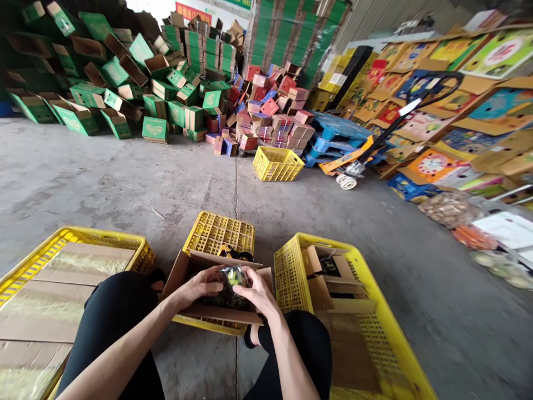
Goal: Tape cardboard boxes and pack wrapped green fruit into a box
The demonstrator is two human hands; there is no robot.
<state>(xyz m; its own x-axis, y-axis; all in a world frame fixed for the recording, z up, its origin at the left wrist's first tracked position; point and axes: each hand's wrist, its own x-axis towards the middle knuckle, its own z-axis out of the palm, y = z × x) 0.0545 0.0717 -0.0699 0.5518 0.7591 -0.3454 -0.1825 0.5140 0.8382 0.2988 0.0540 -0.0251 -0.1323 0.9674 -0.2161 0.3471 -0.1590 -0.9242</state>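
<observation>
Both hands meet over an open cardboard box [225, 319] that rests on an upturned yellow crate [219, 233] between my knees. Between them is a clear plastic bag [233, 276] with something green showing inside; its exact kind is too small to tell. My left hand [202, 286] grips the bag's left side, thumb and fingers closed on it. On the other side, my right hand [257, 289] has its thumb over the front of the bag. Dark contents fill the box below, partly hidden by the hands. A black-and-yellow tape dispenser [235, 254] lies behind the box.
A yellow crate [141, 244] with taped cartons stands left; another crate [366, 261] with open cartons stands right. Farther off are a yellow basket [278, 172], an orange pallet jack [353, 158], blue pallets [337, 130], heaped green boxes [155, 129] and stacked fruit cartons [441, 164].
</observation>
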